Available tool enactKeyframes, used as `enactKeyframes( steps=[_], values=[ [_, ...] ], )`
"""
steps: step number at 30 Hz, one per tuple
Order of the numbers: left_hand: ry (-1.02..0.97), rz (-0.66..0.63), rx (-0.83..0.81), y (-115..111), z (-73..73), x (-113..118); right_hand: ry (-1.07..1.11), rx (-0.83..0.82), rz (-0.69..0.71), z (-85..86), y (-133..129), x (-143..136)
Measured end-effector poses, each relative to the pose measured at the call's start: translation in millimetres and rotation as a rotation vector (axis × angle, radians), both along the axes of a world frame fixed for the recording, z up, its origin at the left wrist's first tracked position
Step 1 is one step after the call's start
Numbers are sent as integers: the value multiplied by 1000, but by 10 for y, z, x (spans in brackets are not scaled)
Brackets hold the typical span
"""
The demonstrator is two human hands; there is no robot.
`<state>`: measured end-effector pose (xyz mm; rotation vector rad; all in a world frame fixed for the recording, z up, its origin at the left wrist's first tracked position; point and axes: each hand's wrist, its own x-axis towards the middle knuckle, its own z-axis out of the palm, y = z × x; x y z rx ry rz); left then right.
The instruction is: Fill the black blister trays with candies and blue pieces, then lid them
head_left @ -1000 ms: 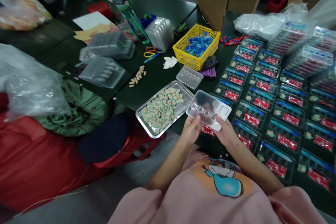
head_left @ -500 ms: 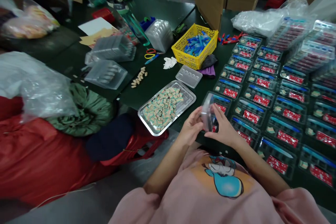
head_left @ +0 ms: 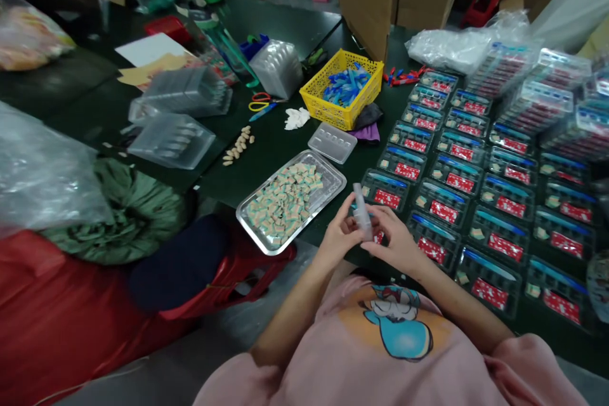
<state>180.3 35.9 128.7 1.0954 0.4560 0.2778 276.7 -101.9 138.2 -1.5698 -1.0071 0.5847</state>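
A: Both hands pinch the clear plastic lid (head_left: pixel 361 214); left hand (head_left: pixel 339 238) and right hand (head_left: pixel 394 244) hold it on edge above the table (head_left: pixel 280 146) rim.

B: The grip looks thin; it may slip onto the steel tray (head_left: pixel 333 181) of erasers (head_left: pixel 285 200).

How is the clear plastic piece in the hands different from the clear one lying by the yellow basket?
The held clear tray stands on edge between the left hand and right hand; the spare clear tray lies flat on the table, untouched. Both are see-through plastic.
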Motion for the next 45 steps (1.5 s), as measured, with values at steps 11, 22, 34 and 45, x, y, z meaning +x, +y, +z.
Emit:
enactKeyframes(
  steps=[11,22,34,45],
  values=[
    [62,-51,3,-47,-123,-40,171,-14,-18,29,-82,-18],
    [167,-53,-155,-119,-1,-27,111,-82,25,-20,-51,0],
    [184,41,-143,-81,55,-21,135,-62,30,57,33,26],
    [159,149,-168,-65,83,-2,332,10,53,-4,99,27]
  ],
)
